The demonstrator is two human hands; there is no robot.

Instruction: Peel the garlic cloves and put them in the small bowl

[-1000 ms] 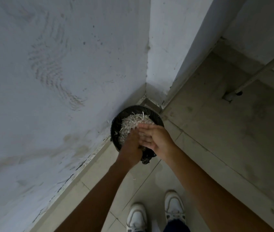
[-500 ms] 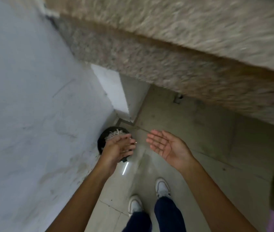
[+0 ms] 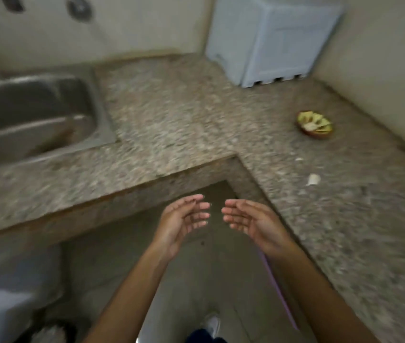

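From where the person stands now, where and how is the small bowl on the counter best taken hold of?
The small bowl sits alone on the counter, forward and right of the open, empty right hand. It looks low and round, so I would pinch its near rim, thumb outside and fingers just inside, coming from the front and above. Its contents are too blurred to identify.

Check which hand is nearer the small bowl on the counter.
Right. The right hand hangs off the counter's inner corner, below-left of the small bowl. The left hand hangs further left.
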